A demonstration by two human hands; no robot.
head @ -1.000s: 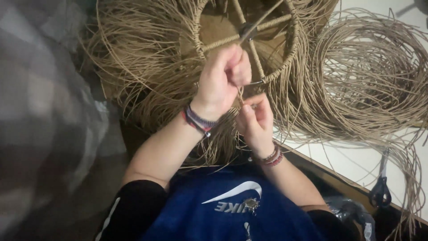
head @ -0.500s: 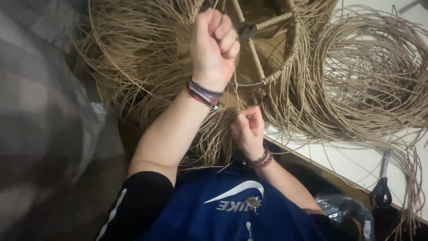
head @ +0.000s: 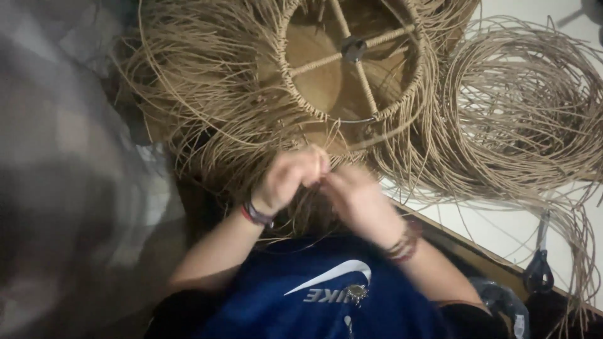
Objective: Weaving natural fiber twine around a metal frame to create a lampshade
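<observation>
Low in front of the chest, both hands, left hand and right hand, pinch blurred wicker strands hanging from the woven frame just above.

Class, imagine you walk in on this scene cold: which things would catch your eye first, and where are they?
The big round woven frame with loose cane strands fanning out fills the top centre. Just below it, the left hand and right hand meet, blurred, among the strands. A coil of cane lies on the white table, right.
</observation>
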